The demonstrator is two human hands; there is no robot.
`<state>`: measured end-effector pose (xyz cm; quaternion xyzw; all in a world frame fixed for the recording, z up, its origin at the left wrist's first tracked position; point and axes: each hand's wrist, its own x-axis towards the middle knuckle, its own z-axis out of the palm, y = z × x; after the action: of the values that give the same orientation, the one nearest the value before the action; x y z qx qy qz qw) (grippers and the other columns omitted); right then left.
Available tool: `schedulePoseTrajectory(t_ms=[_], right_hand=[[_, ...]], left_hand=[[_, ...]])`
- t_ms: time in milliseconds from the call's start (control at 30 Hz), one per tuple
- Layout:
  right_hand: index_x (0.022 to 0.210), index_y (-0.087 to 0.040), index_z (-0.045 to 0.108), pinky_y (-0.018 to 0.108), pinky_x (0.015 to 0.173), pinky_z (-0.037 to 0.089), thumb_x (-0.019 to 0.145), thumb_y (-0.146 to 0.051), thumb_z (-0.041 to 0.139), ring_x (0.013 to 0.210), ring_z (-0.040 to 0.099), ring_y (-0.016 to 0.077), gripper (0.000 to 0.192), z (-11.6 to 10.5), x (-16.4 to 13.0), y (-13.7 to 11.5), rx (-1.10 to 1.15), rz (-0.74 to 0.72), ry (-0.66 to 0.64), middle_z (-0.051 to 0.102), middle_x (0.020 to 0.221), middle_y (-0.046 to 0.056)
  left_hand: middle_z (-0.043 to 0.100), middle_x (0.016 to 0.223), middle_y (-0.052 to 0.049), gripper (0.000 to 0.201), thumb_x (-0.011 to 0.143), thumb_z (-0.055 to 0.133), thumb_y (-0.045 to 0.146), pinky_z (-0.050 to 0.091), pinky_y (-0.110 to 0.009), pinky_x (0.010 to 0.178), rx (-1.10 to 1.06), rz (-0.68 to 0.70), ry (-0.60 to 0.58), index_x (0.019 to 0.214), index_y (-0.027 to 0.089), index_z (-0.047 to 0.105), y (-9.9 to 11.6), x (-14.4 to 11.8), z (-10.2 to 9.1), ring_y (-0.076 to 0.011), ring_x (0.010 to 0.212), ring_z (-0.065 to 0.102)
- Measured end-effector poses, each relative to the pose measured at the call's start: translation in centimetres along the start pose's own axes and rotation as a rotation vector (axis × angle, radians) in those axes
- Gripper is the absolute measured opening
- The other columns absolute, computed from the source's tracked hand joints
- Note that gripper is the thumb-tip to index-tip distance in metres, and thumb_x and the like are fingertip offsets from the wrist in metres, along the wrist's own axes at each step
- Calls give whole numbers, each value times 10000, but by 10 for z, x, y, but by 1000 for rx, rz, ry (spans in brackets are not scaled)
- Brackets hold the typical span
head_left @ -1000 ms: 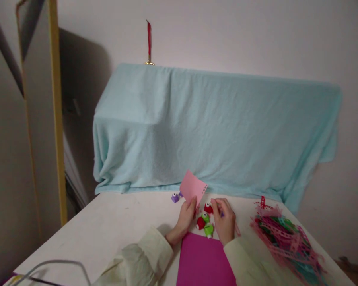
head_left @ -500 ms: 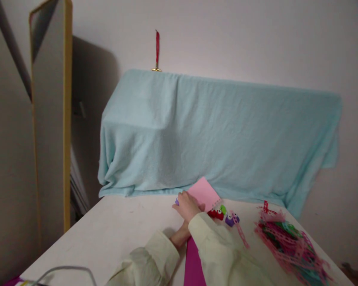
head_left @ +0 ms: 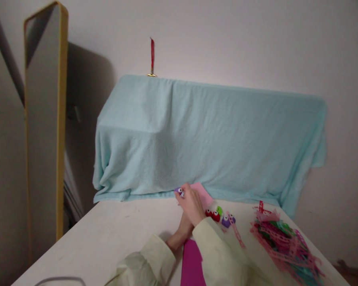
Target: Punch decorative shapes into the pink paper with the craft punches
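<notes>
My right hand is closed, with thumb and fingers pinching a small purple googly-eyed figure near the back edge of the table. My left hand lies under the right one, crossing beneath its wrist. Its fingers are hidden, so what it touches does not show. Behind the hands stands or leans a pink notepad, partly covered by them. Just to the right sit red googly-eyed figures, a green piece and purple figures. A magenta strip lies between my forearms.
A tangled heap of coloured perforated strips covers the table's right side. One pink strip lies apart from it. A light blue cloth drapes over something at the back. A tall yellow-framed mirror stands at left.
My right hand has lifted and turned, and the purple figure in its fingers now shows its eyes. My left hand stays beneath. The whole view has shifted slightly.
</notes>
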<state>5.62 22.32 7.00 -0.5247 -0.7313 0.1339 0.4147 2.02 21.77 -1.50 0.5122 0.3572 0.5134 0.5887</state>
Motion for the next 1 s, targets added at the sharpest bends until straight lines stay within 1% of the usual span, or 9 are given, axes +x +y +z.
schedulePoseTrajectory(t_ms=[67,133,200,267,433,533,700,867,1000], right_hand=[[1011,-199,527,247,608,475,871,-349,553,674,650,173,206,-30,2,6,199,-17,76,656,748,23],[1024,-196,517,251,595,498,845,-399,587,676,656,169,280,-59,-2,21,375,-10,179,663,864,53],[1042,-188,522,269,628,518,782,-419,666,714,656,177,376,-79,-14,44,461,33,277,652,935,75],[1094,-182,529,276,622,522,716,-429,731,709,649,178,494,-89,-30,72,519,123,345,643,986,87],[1099,-148,579,288,587,520,706,-437,745,681,642,204,516,-80,-67,119,695,293,203,680,851,84],[1083,-174,584,305,657,540,699,-390,763,806,652,224,475,-72,-76,120,772,265,190,653,1035,103],[1110,-199,570,355,816,528,713,-370,753,972,619,241,469,-65,-80,116,882,268,173,636,1094,93],[1089,-189,585,321,743,535,741,-397,729,817,640,198,430,-62,-81,120,923,267,134,657,1008,74],[1064,-176,602,305,748,526,730,-381,741,839,635,194,417,-59,-81,120,947,268,101,656,1014,79]], left_hand=[[623,762,-37,402,884,523,493,481,-257,570,-20,-16,39,867,103,621,-9,8,5,-128,619,577],[500,509,20,556,790,538,644,357,-218,439,-84,-33,88,663,104,573,-18,15,7,-83,429,438],[423,446,50,567,728,580,677,285,-208,410,-140,-6,131,618,122,542,-24,19,6,-64,388,360],[444,473,45,536,720,620,643,276,-202,413,-128,39,152,673,111,572,-26,20,4,-64,403,363],[537,541,2,526,748,606,619,332,-213,445,-8,76,132,778,94,634,-18,16,4,-94,436,442],[528,514,-3,538,813,521,616,344,-220,471,41,92,79,674,106,619,-16,11,8,-105,454,462],[538,514,-1,531,821,515,604,343,-222,499,191,115,116,617,122,609,-12,5,11,-113,479,475],[516,488,8,510,846,502,563,355,-220,522,275,170,135,568,142,578,-5,0,11,-117,483,480],[524,519,10,447,870,492,504,375,-223,544,291,215,121,612,151,588,-1,-2,12,-119,497,484]])
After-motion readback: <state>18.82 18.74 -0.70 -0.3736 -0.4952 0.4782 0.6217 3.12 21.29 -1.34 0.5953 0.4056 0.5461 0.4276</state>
